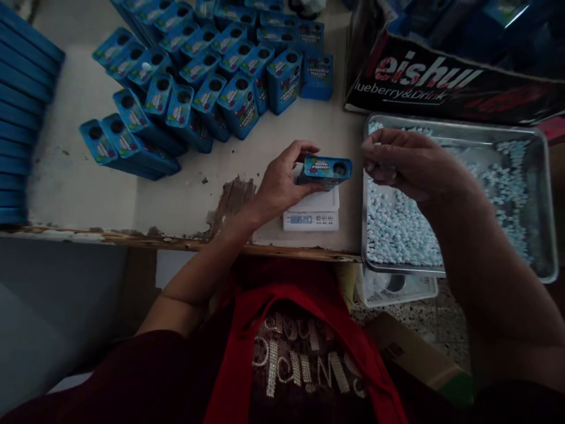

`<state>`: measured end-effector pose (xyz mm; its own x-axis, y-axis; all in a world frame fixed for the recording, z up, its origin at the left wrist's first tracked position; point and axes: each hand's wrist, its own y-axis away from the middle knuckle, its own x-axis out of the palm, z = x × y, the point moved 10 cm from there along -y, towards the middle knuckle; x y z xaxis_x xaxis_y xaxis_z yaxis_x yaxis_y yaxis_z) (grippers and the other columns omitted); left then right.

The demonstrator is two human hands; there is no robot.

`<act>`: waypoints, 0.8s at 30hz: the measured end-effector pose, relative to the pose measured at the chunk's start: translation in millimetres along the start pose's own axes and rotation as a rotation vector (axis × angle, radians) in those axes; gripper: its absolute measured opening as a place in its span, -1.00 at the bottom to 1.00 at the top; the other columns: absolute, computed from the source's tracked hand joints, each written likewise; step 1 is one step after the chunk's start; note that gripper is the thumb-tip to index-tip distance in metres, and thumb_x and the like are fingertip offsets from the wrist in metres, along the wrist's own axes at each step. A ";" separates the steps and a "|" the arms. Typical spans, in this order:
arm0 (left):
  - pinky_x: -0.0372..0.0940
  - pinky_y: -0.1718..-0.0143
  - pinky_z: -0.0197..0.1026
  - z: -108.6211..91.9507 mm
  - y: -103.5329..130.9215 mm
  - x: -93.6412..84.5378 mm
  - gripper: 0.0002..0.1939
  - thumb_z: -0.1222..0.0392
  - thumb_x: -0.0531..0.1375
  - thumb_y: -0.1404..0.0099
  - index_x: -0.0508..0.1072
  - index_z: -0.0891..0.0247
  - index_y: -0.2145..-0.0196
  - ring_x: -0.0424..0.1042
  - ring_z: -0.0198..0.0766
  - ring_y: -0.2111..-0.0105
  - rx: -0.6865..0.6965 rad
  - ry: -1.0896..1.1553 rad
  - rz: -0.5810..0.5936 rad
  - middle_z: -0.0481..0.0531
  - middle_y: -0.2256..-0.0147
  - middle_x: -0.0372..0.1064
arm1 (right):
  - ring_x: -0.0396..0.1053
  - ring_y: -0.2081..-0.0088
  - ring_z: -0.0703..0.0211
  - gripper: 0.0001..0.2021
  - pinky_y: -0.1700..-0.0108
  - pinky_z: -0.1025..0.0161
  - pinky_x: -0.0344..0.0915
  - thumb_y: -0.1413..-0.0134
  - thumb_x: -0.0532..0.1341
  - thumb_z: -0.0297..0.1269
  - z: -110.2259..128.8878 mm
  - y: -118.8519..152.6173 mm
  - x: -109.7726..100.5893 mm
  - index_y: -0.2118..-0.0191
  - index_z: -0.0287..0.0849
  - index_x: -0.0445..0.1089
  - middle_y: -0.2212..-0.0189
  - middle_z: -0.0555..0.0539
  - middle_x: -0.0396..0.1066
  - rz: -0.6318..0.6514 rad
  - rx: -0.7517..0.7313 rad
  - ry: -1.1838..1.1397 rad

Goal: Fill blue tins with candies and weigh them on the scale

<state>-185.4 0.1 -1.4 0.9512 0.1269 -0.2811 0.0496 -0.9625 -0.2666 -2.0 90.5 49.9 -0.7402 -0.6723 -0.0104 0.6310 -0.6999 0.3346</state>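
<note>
Far left, many blue boxes (241,109) stand grouped, fill level not readable; right of them the left hand (282,179) grasps one more blue box (324,166) at the small scale (311,222), contact with its plate unclear, so this one looks mid-process. The right hand (401,159) is above the tray's left side, fingers bunched, can't tell if around anything; the metal tray (549,206) has plenty of pale candies (397,229) left, and the far-right carton (419,76) holds blue items.
</note>
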 end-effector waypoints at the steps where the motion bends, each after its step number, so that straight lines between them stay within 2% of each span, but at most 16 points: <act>1: 0.52 -0.34 0.10 0.9 -0.5 -0.5 -0.29 -0.14 0.63 -0.32 0.47 0.05 -0.27 0.58 0.08 -0.30 -0.001 -0.003 -0.004 0.15 -0.26 0.56 | 0.03 0.55 0.38 -0.59 0.54 0.27 -0.15 -0.08 0.68 0.01 3.0 -0.8 3.4 0.28 -0.10 0.53 0.49 0.07 0.37 0.007 -0.019 0.028; 4: 0.51 -0.33 0.07 1.6 -1.2 -2.4 -0.30 -0.14 0.62 -0.32 0.48 0.06 -0.25 0.59 0.05 -0.28 0.000 -0.008 -0.014 0.15 -0.25 0.58 | -0.02 0.58 0.38 -0.60 0.56 0.27 -0.19 -0.10 0.66 0.03 9.1 -1.3 13.8 0.28 -0.08 0.52 0.57 0.14 0.22 0.020 -0.049 0.135; 6: 0.50 -0.32 0.08 0.1 -0.6 -5.3 -0.31 -0.14 0.62 -0.32 0.49 0.06 -0.25 0.60 0.05 -0.26 -0.001 -0.008 -0.020 0.14 -0.22 0.60 | -0.01 0.57 0.33 -0.64 0.54 0.25 -0.15 -0.16 0.64 0.01 13.6 -0.4 19.7 0.28 -0.05 0.52 0.59 0.14 0.15 0.023 -0.061 0.230; 11: 0.48 -0.33 0.10 -10.5 3.2 -17.1 -0.33 -0.19 0.60 -0.36 0.51 0.06 -0.25 0.61 0.04 -0.24 -0.002 0.001 -0.025 0.15 -0.20 0.61 | 0.17 0.41 0.18 -0.77 0.39 0.18 0.03 -0.21 0.59 -0.14 34.3 3.9 28.5 0.28 -0.05 0.57 0.48 0.03 0.31 -0.023 -0.169 0.522; 14: 0.48 -0.34 0.11 -14.8 4.8 -22.5 -0.32 -0.26 0.57 -0.37 0.51 0.07 -0.25 0.61 0.05 -0.24 -0.001 -0.003 -0.020 0.17 -0.21 0.60 | 0.21 0.35 0.12 -0.83 0.34 0.16 0.06 -0.23 0.56 -0.17 39.7 6.4 31.8 0.30 -0.03 0.60 0.44 0.00 0.37 -0.048 -0.207 0.634; 17: 0.49 -0.33 0.10 -15.2 5.5 -25.8 -0.30 -0.31 0.56 -0.37 0.51 0.06 -0.26 0.60 0.06 -0.26 -0.005 -0.001 -0.019 0.17 -0.23 0.59 | 0.16 0.41 0.16 -0.80 0.39 0.18 0.00 -0.25 0.56 -0.10 33.2 7.6 32.0 0.28 -0.01 0.60 0.49 0.03 0.32 -0.041 -0.166 0.575; 20: 0.50 -0.33 0.07 -15.4 6.1 -27.2 -0.31 -0.32 0.55 -0.38 0.52 0.06 -0.25 0.59 0.05 -0.27 -0.007 0.010 -0.013 0.17 -0.24 0.59 | 0.02 0.51 0.26 -0.70 0.46 0.21 -0.10 -0.27 0.57 0.01 23.0 8.1 30.8 0.26 -0.04 0.55 0.56 0.09 0.22 -0.020 -0.100 0.359; 24: 0.49 -0.34 0.05 -17.6 7.3 -27.4 -0.34 -0.30 0.54 -0.40 0.52 0.09 -0.25 0.58 0.04 -0.28 -0.006 0.023 -0.008 0.18 -0.25 0.58 | 0.00 0.53 0.36 -0.61 0.52 0.25 -0.16 -0.25 0.58 0.11 17.0 9.0 34.1 0.23 -0.09 0.56 0.48 0.07 0.34 0.036 -0.053 0.116</act>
<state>-205.8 -14.6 20.6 0.9576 0.1288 -0.2577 0.0586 -0.9629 -0.2635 -25.5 65.4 68.5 -0.6866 -0.7188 -0.1092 0.6706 -0.6842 0.2868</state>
